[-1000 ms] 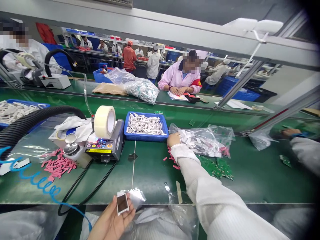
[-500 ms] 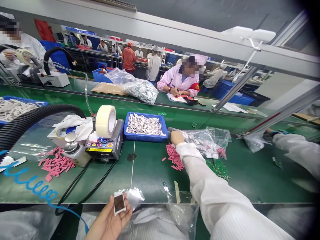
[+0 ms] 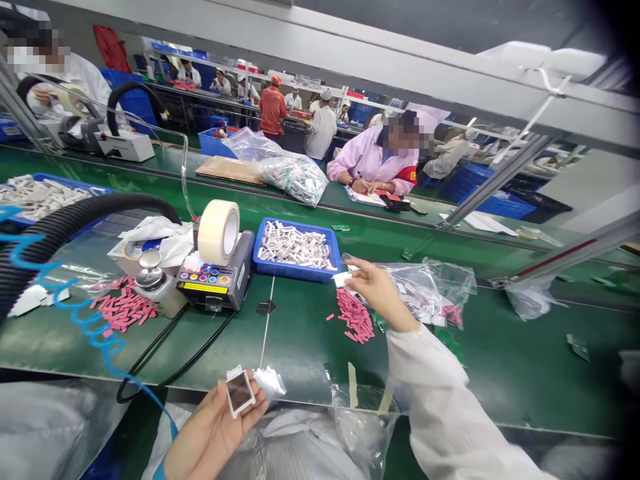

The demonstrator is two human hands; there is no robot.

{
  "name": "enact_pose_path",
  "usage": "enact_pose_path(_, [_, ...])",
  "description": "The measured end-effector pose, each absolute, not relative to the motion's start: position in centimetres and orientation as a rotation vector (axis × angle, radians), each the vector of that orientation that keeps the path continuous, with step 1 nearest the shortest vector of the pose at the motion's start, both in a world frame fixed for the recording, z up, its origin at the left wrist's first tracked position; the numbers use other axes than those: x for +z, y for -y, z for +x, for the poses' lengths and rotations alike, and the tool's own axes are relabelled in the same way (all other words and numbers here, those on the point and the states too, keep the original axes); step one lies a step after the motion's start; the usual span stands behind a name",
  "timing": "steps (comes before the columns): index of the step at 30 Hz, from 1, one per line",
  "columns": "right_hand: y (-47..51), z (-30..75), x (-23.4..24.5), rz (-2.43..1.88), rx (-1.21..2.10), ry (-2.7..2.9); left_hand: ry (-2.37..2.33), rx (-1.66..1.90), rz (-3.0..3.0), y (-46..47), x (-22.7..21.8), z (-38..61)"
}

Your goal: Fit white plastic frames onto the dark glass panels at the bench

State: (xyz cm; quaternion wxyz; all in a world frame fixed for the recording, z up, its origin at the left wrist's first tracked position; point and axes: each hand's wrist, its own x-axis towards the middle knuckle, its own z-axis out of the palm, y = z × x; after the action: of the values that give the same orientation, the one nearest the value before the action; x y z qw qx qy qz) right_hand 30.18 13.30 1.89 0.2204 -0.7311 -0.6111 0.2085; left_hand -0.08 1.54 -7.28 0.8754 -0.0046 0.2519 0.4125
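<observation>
White-framed panel (image 3: 241, 392) held in upturned left hand (image 3: 214, 421).

Hands (image 3: 213, 423) hold a framed panel (image 3: 240, 392) and white piece (image 3: 341, 281).

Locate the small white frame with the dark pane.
In the head view, the white frame is low, left of centre, held in the person's left hand, with crumpled shiny film just to its right.

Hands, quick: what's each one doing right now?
Left hand: holding a white frame between thumb and fingers.
Right hand: pinching a small white piece above the pink strips.
</observation>
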Motion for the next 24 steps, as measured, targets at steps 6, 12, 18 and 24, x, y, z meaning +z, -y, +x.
enact_pose_path(6, [-6.1,22.9,3.5,-1.299,0.946,1.726,-0.379,0.897,0.183,-2.0,-4.2,1.2])
enact_pose_path(12, [-6.1,18.8,3.4,-0.954,1.112,2.069,-0.345,0.917,0.29,-1.3,-2.5,0.4])
enact_pose_path(18, [-7.6,16.8,2.5,-0.576,1.299,2.003,-0.382,0.908,0.292,-1.0,-2.3,-0.5])
enact_pose_path(24, [-8.6,16.5,1.7,-0.314,1.608,1.926,-0.453,0.803,0.317,-0.8,-2.0,-0.9])
